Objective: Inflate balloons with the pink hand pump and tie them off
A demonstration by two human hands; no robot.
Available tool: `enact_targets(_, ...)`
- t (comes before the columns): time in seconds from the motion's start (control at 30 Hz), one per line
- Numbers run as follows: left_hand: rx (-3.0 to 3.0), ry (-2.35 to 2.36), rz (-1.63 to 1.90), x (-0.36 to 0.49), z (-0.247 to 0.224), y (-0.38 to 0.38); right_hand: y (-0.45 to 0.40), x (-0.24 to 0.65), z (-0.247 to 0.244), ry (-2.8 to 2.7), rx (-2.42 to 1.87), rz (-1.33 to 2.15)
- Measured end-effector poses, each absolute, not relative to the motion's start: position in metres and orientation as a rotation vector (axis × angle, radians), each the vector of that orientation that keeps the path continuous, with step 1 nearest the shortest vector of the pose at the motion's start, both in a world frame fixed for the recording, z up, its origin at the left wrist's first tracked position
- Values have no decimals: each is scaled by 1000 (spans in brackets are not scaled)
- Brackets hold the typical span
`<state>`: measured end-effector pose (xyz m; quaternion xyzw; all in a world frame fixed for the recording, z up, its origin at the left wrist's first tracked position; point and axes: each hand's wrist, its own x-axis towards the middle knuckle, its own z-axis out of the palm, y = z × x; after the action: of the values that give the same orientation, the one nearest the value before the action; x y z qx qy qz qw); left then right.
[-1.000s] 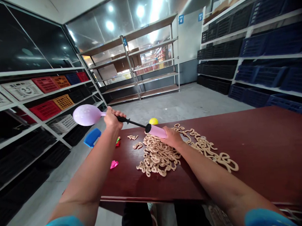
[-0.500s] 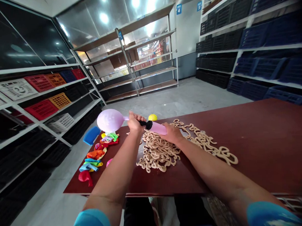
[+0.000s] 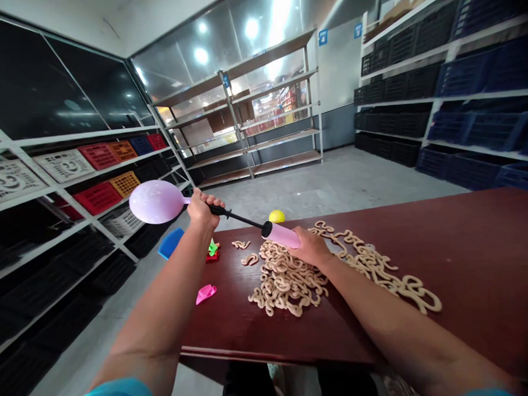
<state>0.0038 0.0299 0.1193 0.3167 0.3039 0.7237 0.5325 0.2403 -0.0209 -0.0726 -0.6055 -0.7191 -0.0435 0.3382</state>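
Note:
A hand balloon pump (image 3: 283, 235) with a pink barrel and a black rod spans my two hands above the table. My left hand (image 3: 203, 210) is closed round its black handle end and the neck of an inflated light purple balloon (image 3: 156, 201), which sticks out to the left. My right hand (image 3: 312, 246) wraps round the far end of the pink barrel. Between handle and barrel the black rod shows, drawn out. Under the barrel lies a heap of beige, curled, rope-like pieces (image 3: 289, 278). A flat pink balloon (image 3: 206, 293) rests near my left forearm.
On the dark red table (image 3: 476, 259), more beige curls (image 3: 381, 269) spread to the right. Green and red uninflated balloons (image 3: 212, 250) show partly behind my left arm. A yellow round object (image 3: 276, 216) is at the far edge, and a blue stool or chair (image 3: 171, 243) stands beyond the left side.
My left hand has moved left and slightly up with the purple balloon, drawing the rod out of the pump barrel. My right hand keeps its hold. The view has shifted a little.

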Motion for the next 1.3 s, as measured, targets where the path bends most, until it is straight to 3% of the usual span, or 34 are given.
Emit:
enact_targets(0.47, 696, 745, 1605, 89, 48, 15, -21, 240, -76, -1829, -1594, -114)
enact_targets(0.6, 705, 767, 1605, 75, 57, 19, -21, 239, -73, -1841, -1597, -111)
enact_targets(0.93, 809, 803, 1729, 8, 132, 34, -20, 239, -73, -1827, -1582, -94)
enact_targets(1.3, 758, 833, 1649, 71, 72, 26, -17, 242, -79, -1820, -1581, -54)
